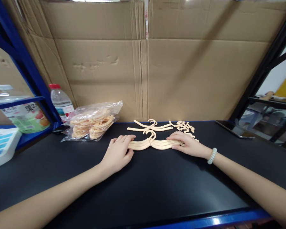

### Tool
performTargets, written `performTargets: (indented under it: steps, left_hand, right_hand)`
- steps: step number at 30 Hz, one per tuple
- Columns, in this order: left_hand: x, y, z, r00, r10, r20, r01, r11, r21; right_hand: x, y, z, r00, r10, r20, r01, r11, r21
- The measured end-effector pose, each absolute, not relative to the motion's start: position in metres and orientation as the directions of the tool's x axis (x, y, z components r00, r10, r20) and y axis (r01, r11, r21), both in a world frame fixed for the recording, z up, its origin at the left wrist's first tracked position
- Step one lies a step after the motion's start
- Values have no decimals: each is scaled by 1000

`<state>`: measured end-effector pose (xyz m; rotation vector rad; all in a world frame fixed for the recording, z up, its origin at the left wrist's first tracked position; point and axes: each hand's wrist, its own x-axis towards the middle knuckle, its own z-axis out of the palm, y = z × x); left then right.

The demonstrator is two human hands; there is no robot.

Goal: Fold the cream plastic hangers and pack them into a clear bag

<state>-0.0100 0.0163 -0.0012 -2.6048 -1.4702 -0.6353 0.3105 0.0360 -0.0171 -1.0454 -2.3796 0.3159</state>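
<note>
A small stack of cream-coloured clothes hangers [140, 145] lies on the black tabletop, hooks pointing away from me. My left hand [118, 152] is closed around the left ends of the stack, thumb on the near side and fingers over the far side. Around the right ends, my right hand [189, 143] grips in the same way, a pale coiled band on its wrist. Just behind the stack lie more loose hangers [162, 128], partly crossing one another. Several small cream hook-shaped pieces [184, 126] are heaped behind my right hand.
At the back left sits a clear plastic bag [92, 122] of cream hangers, beside a red-capped bottle [62, 101]. A larger labelled bottle [23, 111] stands on the blue frame. A flat dark tablet-like device [234, 129] lies back right. Cardboard [205, 79] walls off the rear.
</note>
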Motion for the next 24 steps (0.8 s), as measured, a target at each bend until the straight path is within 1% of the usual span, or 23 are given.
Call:
performTargets:
  steps: [7,15,24]
  left_hand:
    - [-10,16,-1,455,805,382,832,-537,140]
    - [-10,16,-4,457,794,401,834,-540,117]
    - [-9,17,-5,507,737,447,796,-599,85]
  right_hand:
    - [309,34,-17,-569,735,370,616,679,-400]
    - [310,34,-18,-572,716,400,610,697,-376]
    - [309,33,-16,-559,695,453,602,715,-354]
